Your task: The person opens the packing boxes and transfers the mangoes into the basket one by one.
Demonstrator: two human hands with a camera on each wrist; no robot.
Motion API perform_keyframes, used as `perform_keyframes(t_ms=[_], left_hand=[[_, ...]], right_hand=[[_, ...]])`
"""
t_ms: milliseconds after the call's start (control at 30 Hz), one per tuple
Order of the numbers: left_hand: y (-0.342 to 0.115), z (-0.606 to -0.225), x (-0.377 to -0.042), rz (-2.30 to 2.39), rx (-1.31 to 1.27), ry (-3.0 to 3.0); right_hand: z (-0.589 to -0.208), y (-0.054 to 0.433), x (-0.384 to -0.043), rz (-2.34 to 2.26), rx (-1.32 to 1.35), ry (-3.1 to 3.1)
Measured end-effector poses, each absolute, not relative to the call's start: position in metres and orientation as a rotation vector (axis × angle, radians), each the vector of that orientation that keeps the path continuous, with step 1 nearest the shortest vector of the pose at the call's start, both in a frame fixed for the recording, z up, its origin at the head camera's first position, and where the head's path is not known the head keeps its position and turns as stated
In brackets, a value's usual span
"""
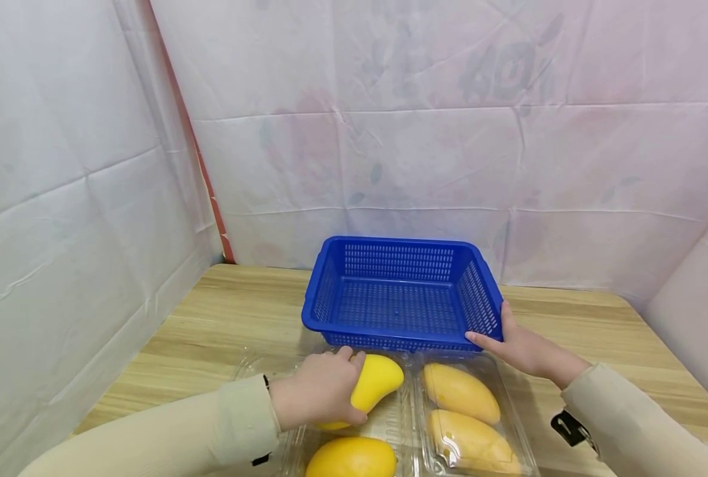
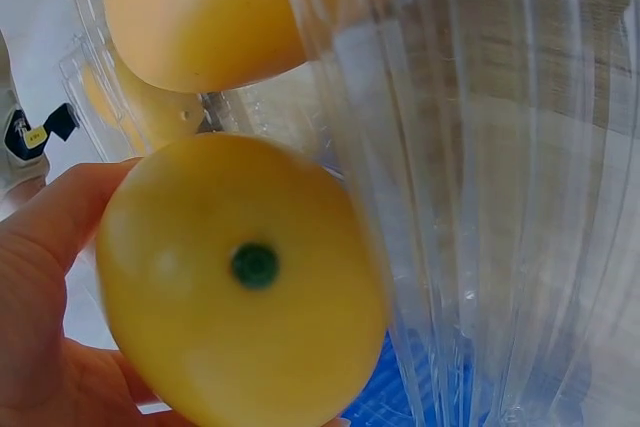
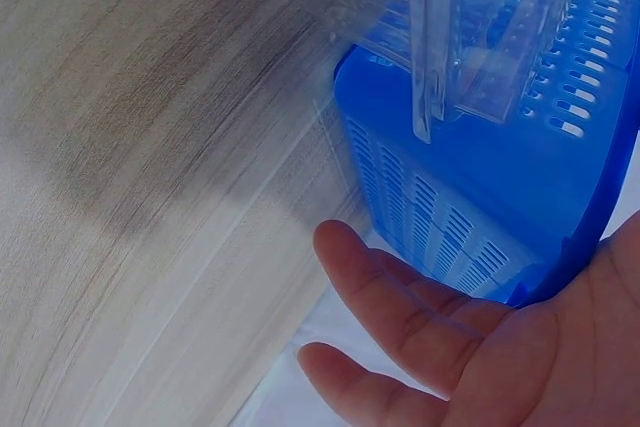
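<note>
My left hand (image 1: 324,386) grips a bright yellow mango (image 1: 379,379), thumb on the near side and fingers over the top. The left wrist view shows the blunt end of this mango (image 2: 240,327) with a green stem spot. It is over a clear plastic box (image 1: 397,424), where another yellow mango (image 1: 352,458) lies nearer to me. At the right front corner of a blue perforated basket (image 1: 397,281), my right hand (image 1: 523,348) lies with its thumb over the rim. Its other fingers (image 3: 400,317) extend loosely along the outside.
A second clear box (image 1: 511,404) holds two paler mangoes (image 1: 462,392) under clear plastic, right of the first. Both boxes stand close in front of the basket on a wooden table (image 1: 258,291). White cloth (image 1: 425,152) hangs behind and at both sides.
</note>
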State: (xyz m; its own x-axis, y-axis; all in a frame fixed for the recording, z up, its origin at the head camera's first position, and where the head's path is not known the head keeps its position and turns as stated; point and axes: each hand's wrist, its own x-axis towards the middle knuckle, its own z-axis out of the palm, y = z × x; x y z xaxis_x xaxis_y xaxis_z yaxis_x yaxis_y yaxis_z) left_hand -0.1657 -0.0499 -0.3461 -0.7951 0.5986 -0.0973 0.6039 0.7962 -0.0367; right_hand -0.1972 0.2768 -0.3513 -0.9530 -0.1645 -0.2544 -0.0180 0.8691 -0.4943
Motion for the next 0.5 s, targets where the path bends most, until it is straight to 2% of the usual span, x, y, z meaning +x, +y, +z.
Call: perform_keyframes(t_ms=[500], left_hand=[[-0.0511, -0.3472, -0.1668, -0.066, 0.964, 2.871]], right_hand=[[-0.3528, 0.2771, -0.1980, -0.743, -0.145, 2.757]])
